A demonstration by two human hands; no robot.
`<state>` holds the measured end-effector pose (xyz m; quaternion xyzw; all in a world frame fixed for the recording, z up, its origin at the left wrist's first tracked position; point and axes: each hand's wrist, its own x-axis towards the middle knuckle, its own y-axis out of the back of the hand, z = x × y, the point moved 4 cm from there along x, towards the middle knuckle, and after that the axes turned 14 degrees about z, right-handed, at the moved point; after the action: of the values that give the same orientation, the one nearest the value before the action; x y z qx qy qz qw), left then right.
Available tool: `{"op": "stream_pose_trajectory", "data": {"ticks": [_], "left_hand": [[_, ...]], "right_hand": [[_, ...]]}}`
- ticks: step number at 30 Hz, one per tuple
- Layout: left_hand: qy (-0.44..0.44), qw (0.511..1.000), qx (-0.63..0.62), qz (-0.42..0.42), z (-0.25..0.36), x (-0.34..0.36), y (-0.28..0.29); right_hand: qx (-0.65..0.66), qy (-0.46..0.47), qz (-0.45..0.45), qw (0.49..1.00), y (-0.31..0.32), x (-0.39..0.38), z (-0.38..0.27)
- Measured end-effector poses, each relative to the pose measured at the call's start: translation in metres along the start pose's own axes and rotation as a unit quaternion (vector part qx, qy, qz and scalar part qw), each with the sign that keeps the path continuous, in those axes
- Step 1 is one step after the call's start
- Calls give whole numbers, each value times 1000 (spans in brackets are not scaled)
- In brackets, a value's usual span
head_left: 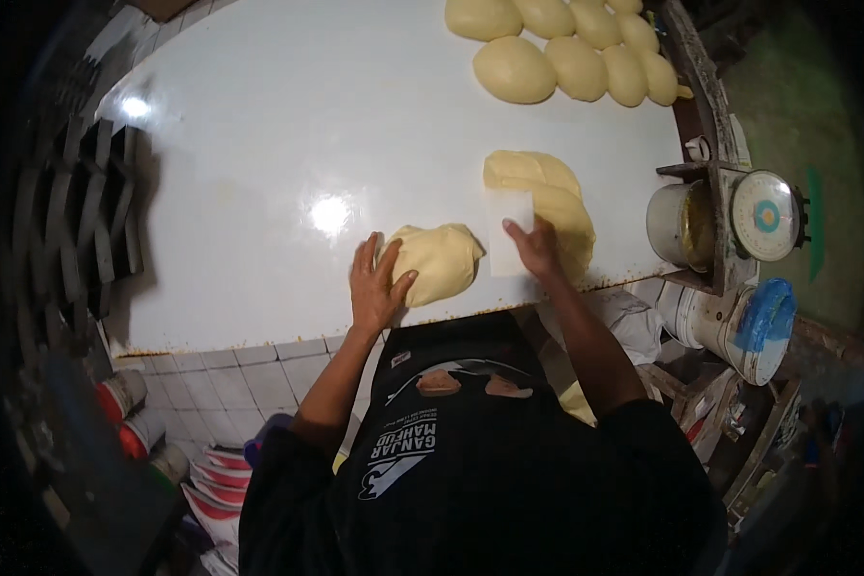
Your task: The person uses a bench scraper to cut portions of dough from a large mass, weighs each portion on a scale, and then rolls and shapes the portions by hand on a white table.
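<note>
A lump of pale yellow dough [442,264] rests near the front edge of the white table. My left hand [378,288] lies against its left side, fingers apart, touching it without gripping. To the right spreads a bigger, flatter mass of the same dough [568,216], with a fold across its top. My right hand [540,252] is closed on a flat white dough scraper [507,257], which stands at the left edge of that mass. A narrow gap of table separates the scraper from the smaller lump.
Several smooth dough balls [515,70] sit in rows at the far right of the table [288,115]. Past the right edge are a metal pot [666,223], a round-dial scale [766,215] and a bucket with blue plastic [764,317]. Dark stacked pans [77,211] line the left.
</note>
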<state>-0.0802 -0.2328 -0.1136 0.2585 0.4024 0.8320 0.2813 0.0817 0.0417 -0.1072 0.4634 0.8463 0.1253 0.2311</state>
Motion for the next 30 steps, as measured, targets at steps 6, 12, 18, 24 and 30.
{"op": "stream_pose_trajectory", "data": {"ticks": [6,12,18,24,30], "left_hand": [[263,881,-393,14,24,-9,-24],[404,620,-660,-128,75,68,-21],[320,491,-738,-334,289,198,-51],[171,530,-675,-484,600,297,-53],[88,454,-620,-633,854,306,-118]], "right_hand": [[-56,53,7,997,-77,-50,35],[121,-124,-82,981,-14,-32,33],[536,-208,48,817,156,3,43],[454,-215,148,852,284,-32,93],[315,26,125,940,296,-56,207]]}}
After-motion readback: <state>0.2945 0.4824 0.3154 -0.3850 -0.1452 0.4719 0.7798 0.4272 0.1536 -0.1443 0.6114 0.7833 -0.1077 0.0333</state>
